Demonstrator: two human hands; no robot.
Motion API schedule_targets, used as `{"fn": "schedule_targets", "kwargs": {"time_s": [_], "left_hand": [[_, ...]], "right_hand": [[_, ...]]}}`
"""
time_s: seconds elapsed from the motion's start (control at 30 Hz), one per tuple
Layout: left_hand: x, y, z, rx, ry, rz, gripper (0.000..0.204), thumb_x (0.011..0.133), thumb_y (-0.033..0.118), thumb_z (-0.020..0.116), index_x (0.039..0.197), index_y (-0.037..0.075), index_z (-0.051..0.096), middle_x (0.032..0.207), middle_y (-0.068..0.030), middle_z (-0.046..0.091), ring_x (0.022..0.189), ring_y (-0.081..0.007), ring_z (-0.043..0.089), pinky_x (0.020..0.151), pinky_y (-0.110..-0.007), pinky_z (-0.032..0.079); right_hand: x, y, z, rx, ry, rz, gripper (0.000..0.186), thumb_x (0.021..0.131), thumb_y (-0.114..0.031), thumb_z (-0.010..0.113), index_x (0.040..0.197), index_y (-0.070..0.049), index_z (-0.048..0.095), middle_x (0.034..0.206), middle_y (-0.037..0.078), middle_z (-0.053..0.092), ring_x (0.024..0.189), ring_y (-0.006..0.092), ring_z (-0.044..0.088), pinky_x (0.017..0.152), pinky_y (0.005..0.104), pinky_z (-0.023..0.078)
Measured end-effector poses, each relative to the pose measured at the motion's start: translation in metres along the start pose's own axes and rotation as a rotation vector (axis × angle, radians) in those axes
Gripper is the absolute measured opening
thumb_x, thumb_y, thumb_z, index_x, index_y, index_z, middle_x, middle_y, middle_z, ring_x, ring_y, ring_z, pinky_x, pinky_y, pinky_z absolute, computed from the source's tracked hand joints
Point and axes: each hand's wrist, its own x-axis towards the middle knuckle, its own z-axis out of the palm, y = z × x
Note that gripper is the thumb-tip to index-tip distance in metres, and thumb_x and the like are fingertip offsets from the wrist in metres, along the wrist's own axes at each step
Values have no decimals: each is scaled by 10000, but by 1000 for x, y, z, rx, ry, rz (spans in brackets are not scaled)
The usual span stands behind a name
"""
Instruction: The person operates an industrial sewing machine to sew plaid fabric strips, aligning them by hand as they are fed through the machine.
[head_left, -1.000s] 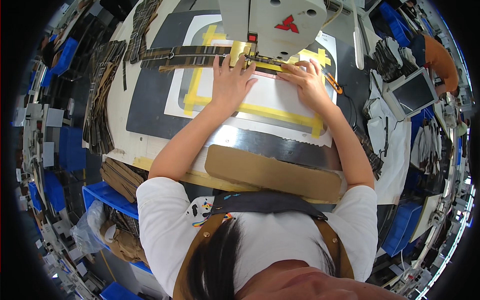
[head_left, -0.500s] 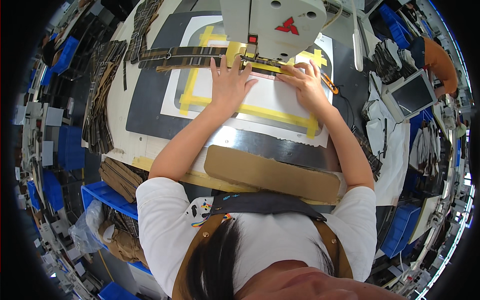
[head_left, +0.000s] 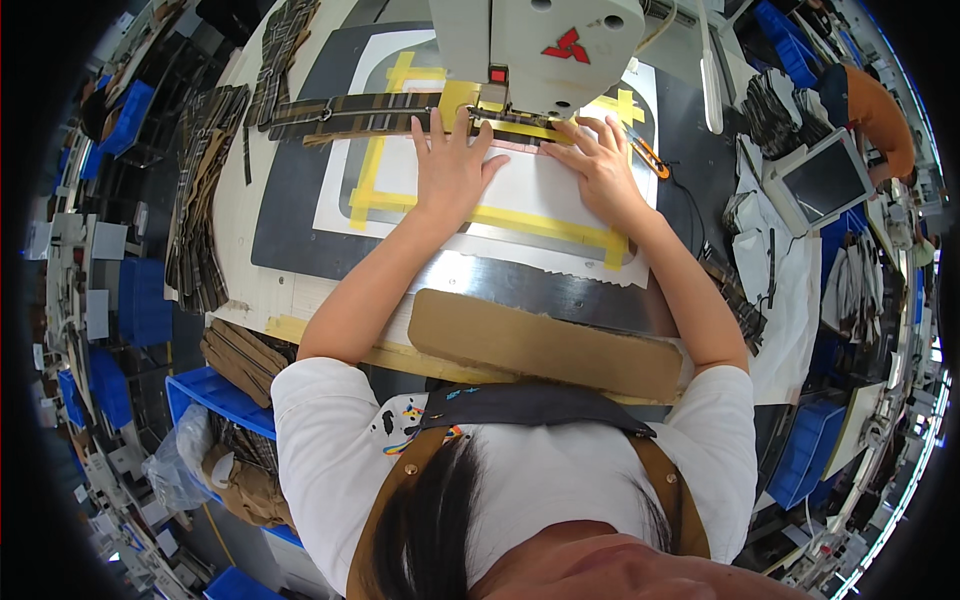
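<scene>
My left hand (head_left: 452, 168) lies flat with fingers spread, its fingertips on a plaid fabric strip (head_left: 385, 103) and the yellow-taped edge beside it. My right hand (head_left: 606, 172) rests farther right, fingers stretched forward and slightly bent, the tips pressing at the strip's right part. Between the hands, the strip runs under the head of a white sewing machine (head_left: 590, 45), beside the needle area. Below them is a white sheet template (head_left: 400, 215) framed with yellow tape (head_left: 520, 221). The stitching point itself is partly hidden by the machine.
An orange-handled cutter (head_left: 652, 160) lies right of my right hand. Plaid pieces (head_left: 205, 200) hang at the table's left. A brown cardboard piece (head_left: 540, 345) lies along the near edge. A screen (head_left: 825, 185) stands at right; a blue bin (head_left: 215, 395) sits lower left.
The view has shifted slightly. Both hands stay on the work; the fingers of my right hand have drawn in a little. The strip still lies under the machine head.
</scene>
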Motion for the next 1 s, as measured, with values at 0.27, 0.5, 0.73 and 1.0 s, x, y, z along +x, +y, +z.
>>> {"fn": "schedule_targets", "kwargs": {"time_s": [0.27,0.5,0.73,1.0], "left_hand": [[-1,-6,0,-21,14,-7,575,1004,537,626,1398,120,670,1528,-216,540,1451,-525,437,1216,-727,203],[-2,-9,2,9,7,-19,592,1007,552,614,1415,125,663,1526,-220,541,1451,-526,439,1219,-724,200],[-1,-13,-2,-17,-34,-36,606,1011,562,603,1435,132,652,1535,-217,537,1482,-520,407,1230,-722,175],[-3,-14,0,-34,6,-14,597,1009,562,604,1422,135,662,1539,-215,534,1477,-515,413,1231,-726,162]], "right_hand": [[2,-18,2,23,69,88,504,856,51,613,1232,-222,810,1331,117,569,1378,350,460,1234,594,252],[3,-23,6,15,79,97,494,856,27,627,1246,-227,796,1327,125,568,1367,356,464,1221,583,267],[4,-26,8,26,81,121,529,840,36,618,1262,-234,789,1321,156,550,1361,377,460,1232,590,256],[1,-24,7,6,92,126,531,846,44,615,1250,-248,798,1300,151,542,1317,375,467,1217,579,261]]}}
